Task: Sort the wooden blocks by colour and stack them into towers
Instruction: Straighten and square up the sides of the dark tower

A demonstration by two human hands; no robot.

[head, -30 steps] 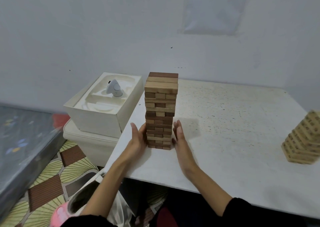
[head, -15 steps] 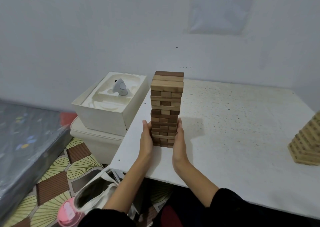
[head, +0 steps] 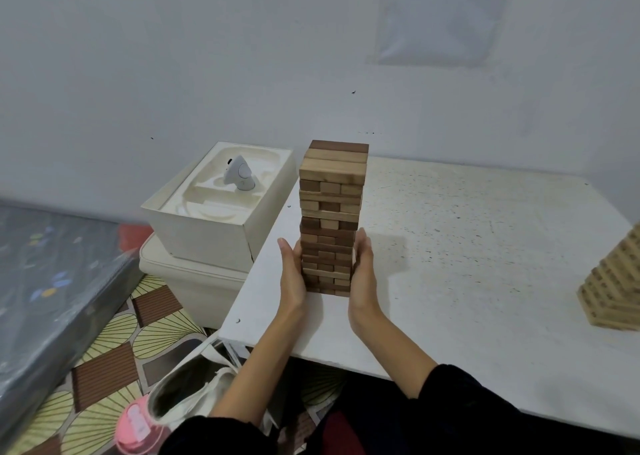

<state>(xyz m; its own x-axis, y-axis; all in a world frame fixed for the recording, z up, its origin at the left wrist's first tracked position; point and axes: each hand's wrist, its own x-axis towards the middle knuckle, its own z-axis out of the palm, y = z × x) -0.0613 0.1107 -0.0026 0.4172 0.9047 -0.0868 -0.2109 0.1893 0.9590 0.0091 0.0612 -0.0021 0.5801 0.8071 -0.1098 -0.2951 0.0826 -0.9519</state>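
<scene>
While a gap was still left between palms and wood a second ago, the mixed tower is now squeezed from both sides. The left hand is pressed flat on its left face and the right hand flat on its right face. The fingers are kept straight and pointing up, with nothing curled round or pinched. Half a second ago the same squeeze was already on, so little has changed since then.

The tower is stood upright near the front left corner of the white table. Dark brown and pale blocks are mixed all through it, laid in rows of three that cross layer by layer. One dark block is seen along the far edge of the top.

A second tower, all pale wood, is cut off by the right edge of the picture, well apart from the hands. It looks tilted, though that may just be the wide lens.

Just left of the table, an open white box is stacked on a lower white box. A moulded tray is set in the upper one, and a small grey-white gadget is sat in it. On the floor below, an open white bag is seen.
</scene>
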